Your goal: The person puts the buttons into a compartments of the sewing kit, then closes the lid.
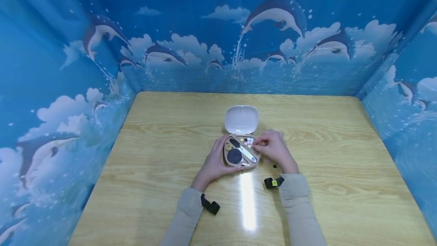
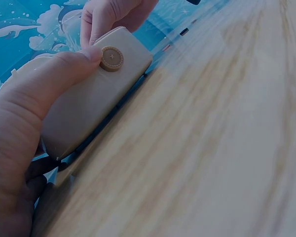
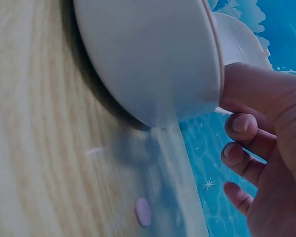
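A small sewing box (image 1: 251, 166) lies on the table with its pale lid (image 1: 241, 120) raised at the back. My left hand (image 1: 215, 161) grips the box from the left, fingers along its side and thumb by the round catch (image 2: 112, 59) on its front. Inside are small colored buttons (image 1: 249, 142), a black-handled tool (image 1: 235, 143), a dark round disc (image 1: 234, 156) and a gold ring-like piece (image 1: 228, 147). At the button compartment, my right hand (image 1: 273, 148) reaches over the rim with thumb and index finger together. Its index and thumb tips are hidden in the right wrist view.
On the wooden table (image 1: 164, 139), a pink button (image 3: 143, 212) and a black button (image 1: 274, 166) lie loose just right of the box. A dolphin-print curtain (image 1: 191, 18) surrounds the table at the back and sides. Both wrists carry small black cameras.
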Tool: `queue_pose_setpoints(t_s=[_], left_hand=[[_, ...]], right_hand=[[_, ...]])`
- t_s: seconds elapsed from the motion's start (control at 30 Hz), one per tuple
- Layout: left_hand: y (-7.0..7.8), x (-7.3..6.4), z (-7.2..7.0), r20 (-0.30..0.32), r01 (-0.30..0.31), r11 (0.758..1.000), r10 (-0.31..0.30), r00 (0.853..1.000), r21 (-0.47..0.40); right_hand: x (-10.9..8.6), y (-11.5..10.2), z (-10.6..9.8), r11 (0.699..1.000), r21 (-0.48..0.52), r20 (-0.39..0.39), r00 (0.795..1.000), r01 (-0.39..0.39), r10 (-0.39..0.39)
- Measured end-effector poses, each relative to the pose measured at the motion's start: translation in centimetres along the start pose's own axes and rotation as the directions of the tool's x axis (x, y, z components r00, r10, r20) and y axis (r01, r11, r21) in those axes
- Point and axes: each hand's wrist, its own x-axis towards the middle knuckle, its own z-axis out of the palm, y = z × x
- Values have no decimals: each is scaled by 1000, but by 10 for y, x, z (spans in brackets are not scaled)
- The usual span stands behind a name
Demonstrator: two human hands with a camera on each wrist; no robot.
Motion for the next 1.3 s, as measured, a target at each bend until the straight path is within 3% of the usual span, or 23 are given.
queue_pose_setpoints(t_s=[0.33,0.67,1.0,1.3], left_hand=[[0,1,0,1,-7,1000,7,1000,7],[0,1,0,-4,-17,1000,17,1000,5],[-1,1,0,-3,-9,1000,9,1000,-3],[-1,1,1,-16,-16,1000,16,1000,17]], right_hand=[[0,-1,0,999,17,-44,999,27,-27],[-1,-3,-5,999,15,-39,998,42,-42],[-7,-10,-17,996,70,-54,997,51,-47],[-17,-4,-27,993,103,-107,993,53,-42]])
